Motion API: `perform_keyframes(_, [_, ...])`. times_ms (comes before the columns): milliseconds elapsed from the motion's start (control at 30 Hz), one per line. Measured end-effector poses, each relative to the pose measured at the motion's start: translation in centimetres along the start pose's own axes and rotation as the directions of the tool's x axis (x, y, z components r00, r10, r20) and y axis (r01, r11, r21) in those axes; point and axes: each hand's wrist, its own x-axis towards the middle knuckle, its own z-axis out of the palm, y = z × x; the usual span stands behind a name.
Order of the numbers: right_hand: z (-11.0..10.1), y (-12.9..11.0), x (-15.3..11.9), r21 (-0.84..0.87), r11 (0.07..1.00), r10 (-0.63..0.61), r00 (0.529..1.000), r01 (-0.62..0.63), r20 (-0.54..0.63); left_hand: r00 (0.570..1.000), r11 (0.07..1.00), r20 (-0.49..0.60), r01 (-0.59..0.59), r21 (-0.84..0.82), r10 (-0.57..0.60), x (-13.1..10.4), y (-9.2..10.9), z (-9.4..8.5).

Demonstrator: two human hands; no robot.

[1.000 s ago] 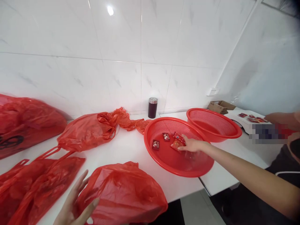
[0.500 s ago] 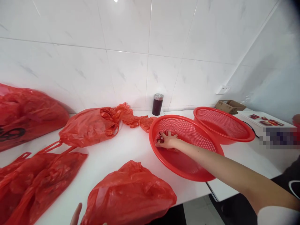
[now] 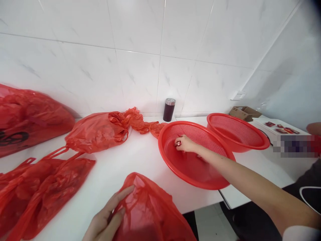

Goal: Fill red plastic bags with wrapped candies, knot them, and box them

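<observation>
My left hand (image 3: 106,216) is at the bottom of the view, its thumb and fingers closed on the edge of a red plastic bag (image 3: 150,211) at the front of the table. My right arm reaches in from the right. My right hand (image 3: 185,144) is inside the nearer red mesh basket (image 3: 195,182), its fingers closed round a small red packet (image 3: 178,143). Something small and pale lies in the basket under my forearm. The bag's contents are hidden.
More red bags (image 3: 95,132) lie on the left of the white table (image 3: 120,157). A dark tumbler (image 3: 169,109) stands by the tiled wall. At the right are a second basket (image 3: 235,130), a cardboard box (image 3: 245,113), small packets (image 3: 283,129) and another person, partly visible.
My left hand has come further into view and taken hold of the front bag, which has changed shape. My right hand has lifted and closed from a spread position on packets in the basket.
</observation>
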Motion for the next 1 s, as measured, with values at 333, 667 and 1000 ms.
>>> perform_keyframes(333, [-6.7,-4.4,-7.5,0.753,0.646,-0.202,0.979,0.122,0.016,0.985,0.970,0.140,0.129,-0.209,-0.101,2.7,3.7,-0.8])
perform_keyframes(667, [7.8,-13.1,-11.1,0.957,0.183,-0.409,0.867,-0.227,0.284,0.959,0.993,0.280,0.067,-0.092,-0.039,3.9,4.7,-1.8])
perform_keyframes(1000, [7.1,-14.8,-10.8,0.403,0.865,-0.336,0.941,0.298,0.026,0.986,0.971,0.169,0.043,-0.236,-0.003,3.4,3.9,-3.3])
